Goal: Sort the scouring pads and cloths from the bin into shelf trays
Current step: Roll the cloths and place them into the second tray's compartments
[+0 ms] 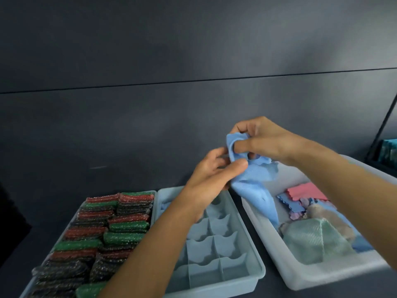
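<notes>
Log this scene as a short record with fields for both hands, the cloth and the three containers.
left hand: pinches the blue cloth's middle
right hand: grips the cloth's upper edge
blue cloth: held up, its tail hanging toward the bin
left tray: packed with red, green and dark scouring pads
divided tray: near compartments show nothing inside
bin: holds a pink cloth, a green cloth and others

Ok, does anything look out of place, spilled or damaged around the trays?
Nothing stands out. The scouring pads lie packed in rows, the cloths in the bin are jumbled but inside its walls, and nothing has spilled. The left hand and right hand hold a bunched blue cloth in the air.
</notes>
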`<action>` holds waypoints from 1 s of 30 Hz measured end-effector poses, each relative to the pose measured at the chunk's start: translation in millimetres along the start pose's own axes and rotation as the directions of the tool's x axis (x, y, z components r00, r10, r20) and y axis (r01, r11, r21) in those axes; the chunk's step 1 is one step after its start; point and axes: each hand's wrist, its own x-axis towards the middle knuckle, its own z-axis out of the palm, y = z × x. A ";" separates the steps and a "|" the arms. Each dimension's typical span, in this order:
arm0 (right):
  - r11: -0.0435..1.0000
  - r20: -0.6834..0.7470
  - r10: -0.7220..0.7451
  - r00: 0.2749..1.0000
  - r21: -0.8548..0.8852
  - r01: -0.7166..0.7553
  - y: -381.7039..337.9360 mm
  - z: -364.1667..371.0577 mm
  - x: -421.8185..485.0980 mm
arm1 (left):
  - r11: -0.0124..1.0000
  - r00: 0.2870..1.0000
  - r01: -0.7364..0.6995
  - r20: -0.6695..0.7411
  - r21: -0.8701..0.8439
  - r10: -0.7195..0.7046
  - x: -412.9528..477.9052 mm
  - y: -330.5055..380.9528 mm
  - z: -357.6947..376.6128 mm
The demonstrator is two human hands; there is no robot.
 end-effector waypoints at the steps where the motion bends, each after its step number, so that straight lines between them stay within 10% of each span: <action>1: 1.000 -0.006 -0.013 1.000 0.008 0.013 -9.2 0.9 0.4 | 1.000 1.000 -0.018 -0.004 -0.018 0.018 2.2 7.5 0.0; 8: 0.982 -0.059 -0.072 0.996 0.168 0.081 -42.4 0.6 1.1 | 0.994 0.986 -0.105 -0.125 0.027 0.107 -3.3 27.1 -35.0; 13: 0.919 0.159 -0.016 0.987 0.392 -0.048 -19.9 18.3 -8.8 | 0.979 0.974 -0.090 -0.221 -0.181 0.049 -13.9 30.7 -54.3; 16: 0.861 0.015 -0.032 0.999 0.508 0.020 -1.1 39.2 -13.6 | 0.936 0.958 -0.075 -0.285 -0.344 -0.028 -19.3 24.7 -65.0; 23: 0.910 0.044 -0.372 0.927 0.216 0.355 2.2 65.7 -25.8 | 0.789 0.939 -0.019 -0.282 -0.613 -0.196 -19.4 -4.1 -74.4; 30: 0.985 -0.064 -0.097 0.993 0.137 0.105 -31.7 60.9 -7.3 | 0.818 0.932 0.114 -0.225 -0.563 -0.285 -21.1 -19.0 -74.0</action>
